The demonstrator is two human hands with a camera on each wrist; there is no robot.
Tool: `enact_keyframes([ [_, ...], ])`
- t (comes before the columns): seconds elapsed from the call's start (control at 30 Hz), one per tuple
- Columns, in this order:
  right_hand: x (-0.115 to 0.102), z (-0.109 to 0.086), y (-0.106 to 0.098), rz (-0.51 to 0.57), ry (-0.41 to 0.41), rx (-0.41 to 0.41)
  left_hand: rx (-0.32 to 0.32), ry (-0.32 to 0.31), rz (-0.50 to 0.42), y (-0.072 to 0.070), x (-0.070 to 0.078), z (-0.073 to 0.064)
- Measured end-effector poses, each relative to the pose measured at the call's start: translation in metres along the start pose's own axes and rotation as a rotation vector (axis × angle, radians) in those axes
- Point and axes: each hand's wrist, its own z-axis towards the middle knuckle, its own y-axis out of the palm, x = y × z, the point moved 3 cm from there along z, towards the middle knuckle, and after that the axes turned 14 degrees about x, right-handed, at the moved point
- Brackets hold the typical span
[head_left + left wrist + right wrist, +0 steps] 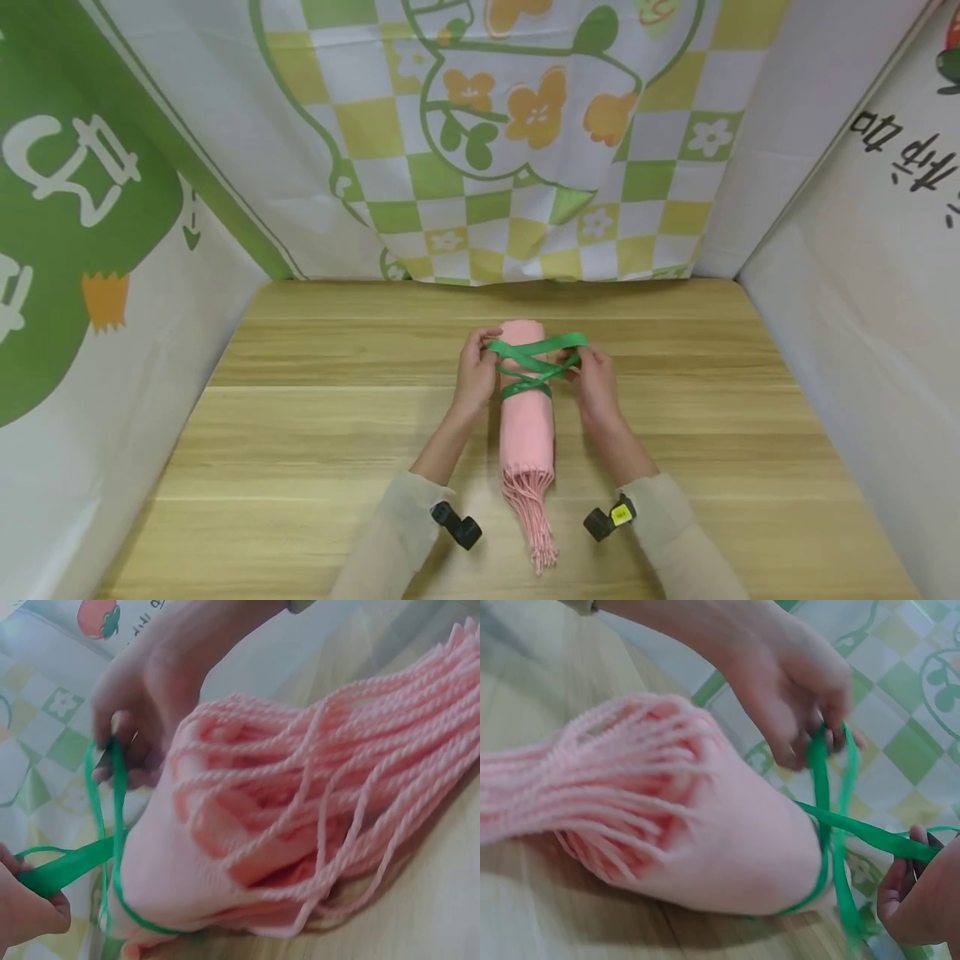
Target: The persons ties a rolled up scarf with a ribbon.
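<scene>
A rolled pink scarf (527,429) lies lengthwise on the wooden table, its twisted fringe (622,795) pointing toward me. Around its upper half runs a green ribbon (531,386), whose strands cross over the top of the roll. My left hand (476,375), on the roll's left side, pinches one part of the ribbon. On the other side my right hand (597,387) pinches another part, holding it out to the right. In the left wrist view the ribbon (71,868) stretches between both hands. The underside of the roll is hidden.
The wooden table (300,442) spreads out on both sides of the scarf. A checked, flower-printed cloth (525,208) hangs along its back edge. White printed panels stand at the left and right. A small black device (456,525) is strapped to each wrist.
</scene>
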Motion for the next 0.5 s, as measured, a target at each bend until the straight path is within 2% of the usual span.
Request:
enact_keyframes([
  [0.1, -0.006, 0.004, -0.01, 0.018, -0.007, 0.012, 0.038, 0.06, -0.02, -0.012, 0.003, 0.003],
  [0.23, -0.015, 0.01, -0.028, 0.018, -0.011, 0.038, 0.05, 0.062, -0.108, -0.032, 0.006, 0.007],
  [0.37, -0.023, 0.018, -0.05, 0.071, 0.023, 0.072, 0.062, 0.008, -0.171, -0.057, 0.005, 0.011],
  [0.5, -0.028, 0.023, -0.076, 0.159, 0.13, 0.074, 0.075, -0.094, -0.268, -0.085, -0.001, 0.014],
])
